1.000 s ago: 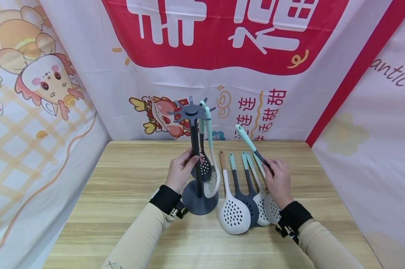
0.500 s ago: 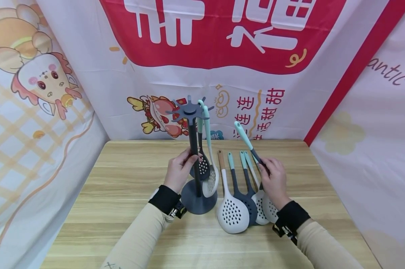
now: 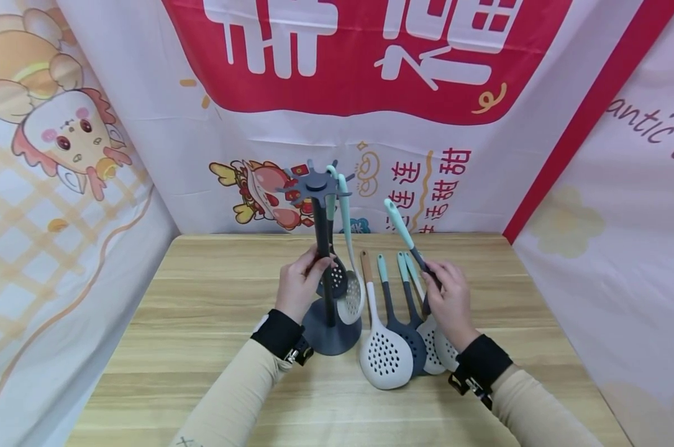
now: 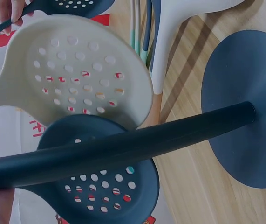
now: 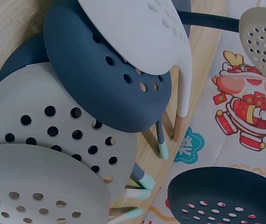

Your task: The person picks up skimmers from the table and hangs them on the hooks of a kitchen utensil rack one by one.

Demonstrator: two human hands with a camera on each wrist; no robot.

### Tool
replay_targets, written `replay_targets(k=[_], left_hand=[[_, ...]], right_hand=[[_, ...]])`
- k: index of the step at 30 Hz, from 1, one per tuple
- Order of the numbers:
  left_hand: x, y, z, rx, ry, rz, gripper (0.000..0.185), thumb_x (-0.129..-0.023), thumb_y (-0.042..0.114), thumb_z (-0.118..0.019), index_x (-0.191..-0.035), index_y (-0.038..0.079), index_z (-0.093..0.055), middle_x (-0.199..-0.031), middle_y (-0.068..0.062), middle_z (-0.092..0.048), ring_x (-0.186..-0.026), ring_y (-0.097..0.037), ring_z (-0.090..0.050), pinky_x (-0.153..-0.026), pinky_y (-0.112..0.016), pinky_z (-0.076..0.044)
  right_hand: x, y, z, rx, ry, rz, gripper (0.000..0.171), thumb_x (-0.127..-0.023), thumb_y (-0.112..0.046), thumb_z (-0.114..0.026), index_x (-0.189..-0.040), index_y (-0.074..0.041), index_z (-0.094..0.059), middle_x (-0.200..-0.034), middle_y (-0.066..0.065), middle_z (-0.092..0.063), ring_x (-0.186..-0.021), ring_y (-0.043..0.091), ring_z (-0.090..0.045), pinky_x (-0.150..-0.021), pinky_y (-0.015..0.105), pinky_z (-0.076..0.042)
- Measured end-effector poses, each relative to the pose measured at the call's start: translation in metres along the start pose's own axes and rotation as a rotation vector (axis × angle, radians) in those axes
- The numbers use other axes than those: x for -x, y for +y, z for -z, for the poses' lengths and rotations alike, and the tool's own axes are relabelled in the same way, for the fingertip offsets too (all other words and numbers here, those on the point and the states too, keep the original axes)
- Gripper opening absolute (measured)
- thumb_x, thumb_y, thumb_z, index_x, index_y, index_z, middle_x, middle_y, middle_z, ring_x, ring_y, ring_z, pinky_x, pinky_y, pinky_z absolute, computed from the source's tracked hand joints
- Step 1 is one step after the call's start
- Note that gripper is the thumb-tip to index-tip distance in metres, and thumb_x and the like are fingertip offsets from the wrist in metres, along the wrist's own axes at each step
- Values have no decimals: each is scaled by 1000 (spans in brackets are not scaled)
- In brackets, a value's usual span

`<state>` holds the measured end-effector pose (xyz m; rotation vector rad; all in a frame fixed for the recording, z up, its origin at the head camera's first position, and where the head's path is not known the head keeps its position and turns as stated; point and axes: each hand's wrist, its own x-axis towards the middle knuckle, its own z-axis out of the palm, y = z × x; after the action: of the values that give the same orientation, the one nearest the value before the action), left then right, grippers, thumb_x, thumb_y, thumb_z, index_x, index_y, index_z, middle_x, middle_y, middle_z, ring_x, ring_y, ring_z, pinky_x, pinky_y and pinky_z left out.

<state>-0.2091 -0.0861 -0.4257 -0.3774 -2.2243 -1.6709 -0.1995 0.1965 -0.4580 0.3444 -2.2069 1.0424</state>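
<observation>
1. Head view: the left hand [image 3: 299,287] grips the dark post of the utensil stand [image 3: 325,267], which sits near the middle of the wooden table [image 3: 202,323]; this hold has not changed over the last second
2. The right hand [image 3: 448,301] is clenched round the dark shaft of a mint-handled skimmer [image 3: 402,228], whose handle tip points up and toward the far edge. Over the last second that handle has drifted slightly left, toward the stand, while its head stays low behind the hand, so I judge the lift has barely started
3. Two skimmers already hang from the stand's star-shaped top: a dark one [image 3: 337,279] and a pale one [image 3: 352,301], both with mint handles
4. Lying on the table just right of the stand's base is a fan of overlapping skimmers; the front one is white [image 3: 384,357] with a wood-toned handle end, a dark blue one [image 3: 412,338] sits behind it, and paler heads lie partly hidden under the right hand
5. Materials: the heads look like smooth matte silicone, rounded and shallow, pierced with rows of small round holes. The stand has a flat round matte base [image 4: 247,107] and a plain cylindrical post [image 4: 123,149]. The table shows a light, streaky wood grain
</observation>
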Motion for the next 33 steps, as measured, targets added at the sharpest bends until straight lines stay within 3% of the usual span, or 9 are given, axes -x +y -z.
replay_targets(k=[8,19,27,33], left_hand=[[1,1,-6,-85,78,-87,28,-97,25,-62,-119,10,-70,-103,-10,-76,-96,-23,-74,-85,-38,-60],[1,6,-12,-134,110,-71,29,-97,28,-62,-118,11,-70,-104,-10,-76,-99,-22,-74,-86,-36,-59],[0,5,-15,-191,137,-118,27,-96,29,-62,-117,12,-70,-101,-9,-77,-94,-22,-75,-82,-36,-60],[0,4,-14,-213,121,-128,28,-96,27,-63,-117,10,-69,-98,-10,-77,-89,-23,-75,-81,-36,-60]], right_hand=[[-1,-4,-1,-18,-8,-16,21,-90,4,-68,-111,6,-70,-104,18,-67,-98,25,-58,-82,3,-39],[-4,-10,-2,-29,-13,-1,22,-90,2,-68,-112,5,-69,-102,16,-66,-95,20,-56,-79,9,-40],[-5,-14,-3,-73,2,22,21,-89,5,-68,-110,8,-69,-102,19,-66,-95,25,-57,-82,8,-41],[-6,-17,-3,-91,1,11,22,-90,5,-67,-111,8,-69,-103,18,-66,-96,17,-55,-82,6,-42]])
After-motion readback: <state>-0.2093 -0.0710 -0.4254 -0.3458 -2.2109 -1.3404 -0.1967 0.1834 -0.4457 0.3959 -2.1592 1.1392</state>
